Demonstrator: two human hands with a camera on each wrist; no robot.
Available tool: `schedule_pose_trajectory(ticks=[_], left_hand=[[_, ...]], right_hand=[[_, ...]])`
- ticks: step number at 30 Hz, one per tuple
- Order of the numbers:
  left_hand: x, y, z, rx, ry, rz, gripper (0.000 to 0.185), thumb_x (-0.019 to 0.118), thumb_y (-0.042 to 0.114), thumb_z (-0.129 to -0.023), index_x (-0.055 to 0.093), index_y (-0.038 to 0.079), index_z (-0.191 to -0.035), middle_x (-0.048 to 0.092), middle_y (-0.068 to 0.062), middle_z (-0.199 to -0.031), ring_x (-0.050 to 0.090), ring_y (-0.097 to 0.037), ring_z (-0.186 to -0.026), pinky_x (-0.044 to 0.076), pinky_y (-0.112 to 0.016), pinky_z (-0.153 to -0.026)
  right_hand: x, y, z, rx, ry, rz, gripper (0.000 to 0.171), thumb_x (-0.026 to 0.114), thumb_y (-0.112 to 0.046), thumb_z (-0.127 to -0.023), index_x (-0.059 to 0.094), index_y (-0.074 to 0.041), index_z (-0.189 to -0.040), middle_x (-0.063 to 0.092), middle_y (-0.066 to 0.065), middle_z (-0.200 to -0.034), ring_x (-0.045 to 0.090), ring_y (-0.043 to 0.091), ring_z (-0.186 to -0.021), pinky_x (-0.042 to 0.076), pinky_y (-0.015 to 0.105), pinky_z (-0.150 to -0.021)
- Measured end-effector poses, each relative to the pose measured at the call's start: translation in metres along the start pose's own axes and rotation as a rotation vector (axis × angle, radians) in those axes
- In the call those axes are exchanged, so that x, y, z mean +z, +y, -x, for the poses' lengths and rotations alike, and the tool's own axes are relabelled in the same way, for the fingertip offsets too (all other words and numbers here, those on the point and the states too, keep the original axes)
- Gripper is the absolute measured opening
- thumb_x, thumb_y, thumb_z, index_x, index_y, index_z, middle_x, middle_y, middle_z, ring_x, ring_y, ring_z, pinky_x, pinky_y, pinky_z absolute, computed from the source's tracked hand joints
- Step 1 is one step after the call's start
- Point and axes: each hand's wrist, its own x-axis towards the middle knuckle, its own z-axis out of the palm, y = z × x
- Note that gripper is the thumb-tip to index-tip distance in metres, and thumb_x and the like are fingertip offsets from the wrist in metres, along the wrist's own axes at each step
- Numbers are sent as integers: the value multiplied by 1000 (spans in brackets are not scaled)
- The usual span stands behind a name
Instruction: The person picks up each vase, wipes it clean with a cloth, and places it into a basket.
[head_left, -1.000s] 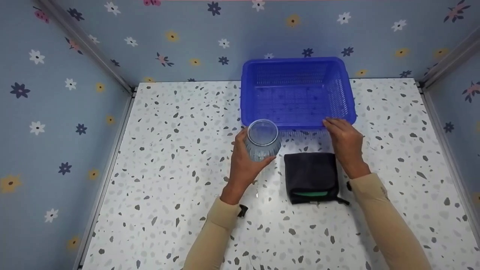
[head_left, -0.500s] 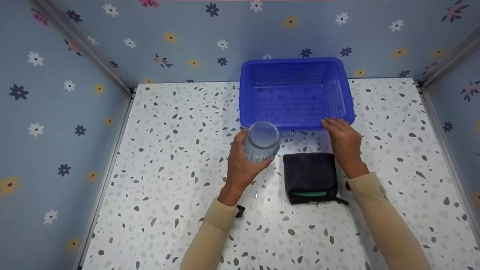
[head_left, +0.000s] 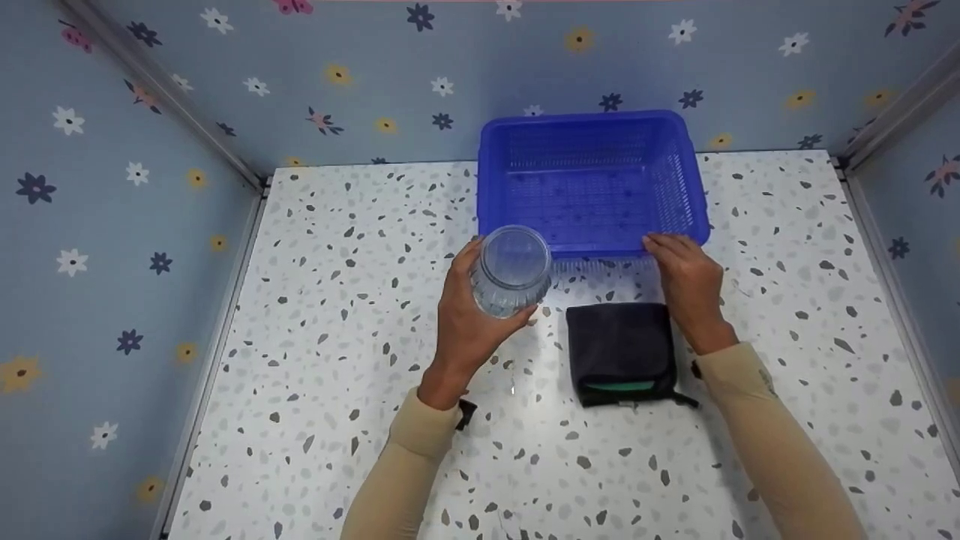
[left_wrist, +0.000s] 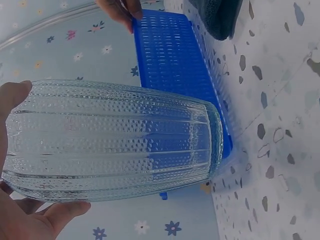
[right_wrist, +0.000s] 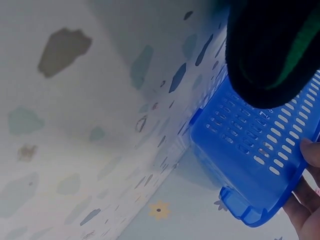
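Note:
In the head view my left hand (head_left: 469,326) grips a clear ribbed glass jar (head_left: 511,274), thumb on one side and fingers on the other. The jar stands out from the near left corner of the blue plastic basket (head_left: 592,250). Its dotted, ribbed wall fills much of the left wrist view, where the glass (left_wrist: 115,142) overlaps the basket (left_wrist: 172,55) behind it. My right hand (head_left: 690,289) pinches the basket's near rim towards the right corner. The right wrist view shows the thumb (right_wrist: 311,152) outside the slotted wall and fingers beyond the rim.
A folded black cloth item (head_left: 622,349) with a green strip lies on the speckled table (head_left: 337,337), between the forearms and in front of the basket. Flower-patterned panels (head_left: 420,67) rise behind the basket and at both sides.
My left hand has shifted slightly left and away from me with the jar over the last half second. The right hand stays on the basket rim.

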Motion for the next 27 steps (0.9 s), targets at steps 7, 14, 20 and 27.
schedule_pose_trajectory(ticks=[7,14,20,27], left_hand=[[-13,11,-23,87,23,-35,104,102,23,-68,37,6,-148,50,-24,-153,55,-39,-139,51,-47,-111],[-19,18,-51,180,60,-87,103,102,22,-67,38,6,-147,51,-26,-150,55,-42,-137,52,-46,-110],[-14,20,-75,254,73,-160,102,101,26,-68,39,7,-146,52,-26,-149,56,-42,-135,58,-45,-100],[6,13,-95,318,8,-265,95,97,29,-75,41,8,-148,52,-23,-152,54,-41,-137,63,-45,-87]], right_hand=[[-1,0,0,11,1,-15,21,67,2,-101,82,-4,-115,80,12,-113,73,35,-105,60,55,-86],[1,0,-1,6,-13,-3,20,67,0,-101,82,-3,-114,79,14,-112,73,36,-104,60,54,-86],[0,0,-1,8,-10,3,20,67,-1,-102,82,-3,-114,79,14,-112,73,36,-104,60,54,-87],[-1,-1,-1,-7,-25,21,20,67,0,-101,82,-2,-114,79,15,-112,74,36,-105,60,54,-89]])
